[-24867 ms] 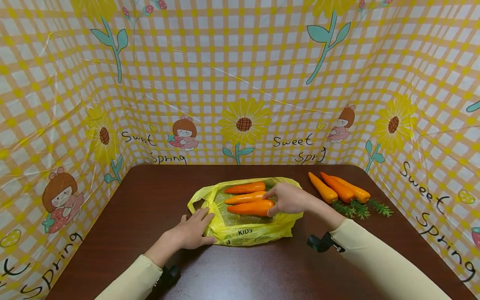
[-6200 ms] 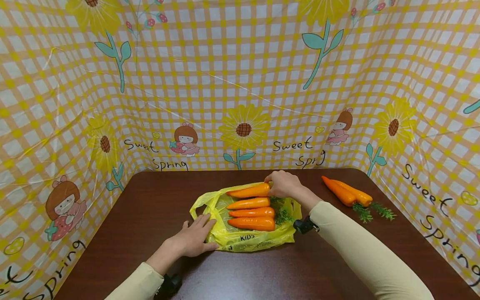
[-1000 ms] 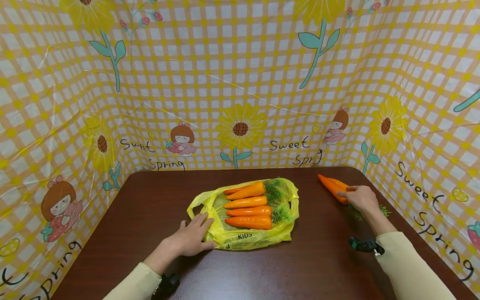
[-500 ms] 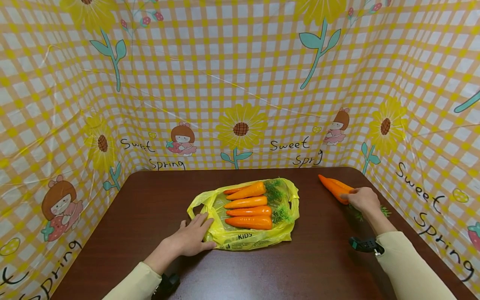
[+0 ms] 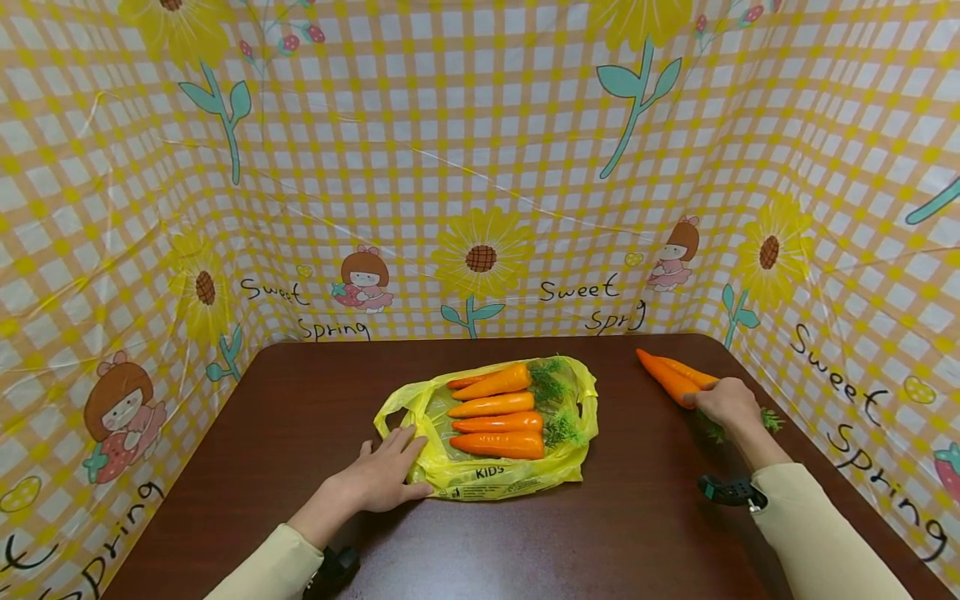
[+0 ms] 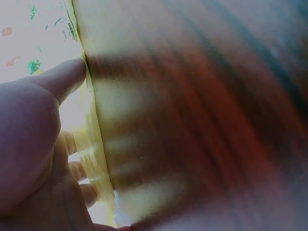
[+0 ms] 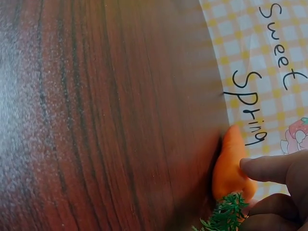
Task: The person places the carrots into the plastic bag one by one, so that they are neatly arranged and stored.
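Observation:
My left hand (image 5: 382,475) rests flat, fingers spread, on the left edge of a yellow plastic bag (image 5: 495,486). In the left wrist view its fingers press the bag's edge against the table. Several orange carrots (image 5: 498,444) with green tops lie side by side inside the bag, tips pointing left. Over at the right, my right hand (image 5: 729,408) holds the thick end of an orange carrot (image 5: 663,375). In the right wrist view the thumb lies on that carrot (image 7: 231,168), just above its leafy top; the fingertips are hidden. A second carrot (image 5: 697,375) lies right behind it, partly covered by the hand.
The brown table (image 5: 480,550) has rounded far corners. A checked cloth (image 5: 480,125) with flowers and lettering surrounds it on the left, back and right. Green carrot leaves (image 5: 770,419) stick out beyond the right hand. A strapped camera (image 5: 723,490) sits on the right wrist.
Since the first frame more carrots lie in the bag and fewer at the right. Six seconds ago the right hand was at the bag. Lately it has shifted slightly right along the carrots.

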Demonstrator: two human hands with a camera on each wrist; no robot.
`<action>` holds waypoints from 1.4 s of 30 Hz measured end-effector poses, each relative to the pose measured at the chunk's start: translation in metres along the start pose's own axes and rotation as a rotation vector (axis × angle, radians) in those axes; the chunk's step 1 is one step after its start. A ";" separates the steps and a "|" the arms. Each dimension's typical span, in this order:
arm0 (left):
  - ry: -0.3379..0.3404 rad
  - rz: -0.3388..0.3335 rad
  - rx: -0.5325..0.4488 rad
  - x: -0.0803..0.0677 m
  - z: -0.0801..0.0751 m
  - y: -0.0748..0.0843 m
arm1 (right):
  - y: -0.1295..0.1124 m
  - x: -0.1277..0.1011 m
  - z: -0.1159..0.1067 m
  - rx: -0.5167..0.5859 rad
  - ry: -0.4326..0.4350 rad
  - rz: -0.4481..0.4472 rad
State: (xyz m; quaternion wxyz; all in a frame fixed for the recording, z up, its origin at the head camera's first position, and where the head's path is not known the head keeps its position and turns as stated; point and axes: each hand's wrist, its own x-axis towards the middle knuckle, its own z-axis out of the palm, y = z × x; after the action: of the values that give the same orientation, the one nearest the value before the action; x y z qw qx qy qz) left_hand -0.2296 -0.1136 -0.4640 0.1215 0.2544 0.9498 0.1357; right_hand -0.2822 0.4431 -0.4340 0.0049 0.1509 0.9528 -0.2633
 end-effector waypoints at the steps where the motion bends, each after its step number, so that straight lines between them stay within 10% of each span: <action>1: -0.001 -0.001 0.000 0.000 0.000 0.000 | 0.001 0.001 0.000 -0.012 0.000 -0.006; 42: 0.002 0.006 0.008 -0.001 -0.001 0.002 | -0.004 0.003 -0.005 0.081 -0.077 -0.092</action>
State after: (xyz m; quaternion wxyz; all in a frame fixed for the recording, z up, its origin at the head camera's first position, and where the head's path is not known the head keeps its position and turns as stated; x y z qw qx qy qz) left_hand -0.2278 -0.1129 -0.4618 0.1193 0.2578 0.9496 0.1323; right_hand -0.2859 0.4427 -0.4278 0.0234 0.0967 0.9464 -0.3072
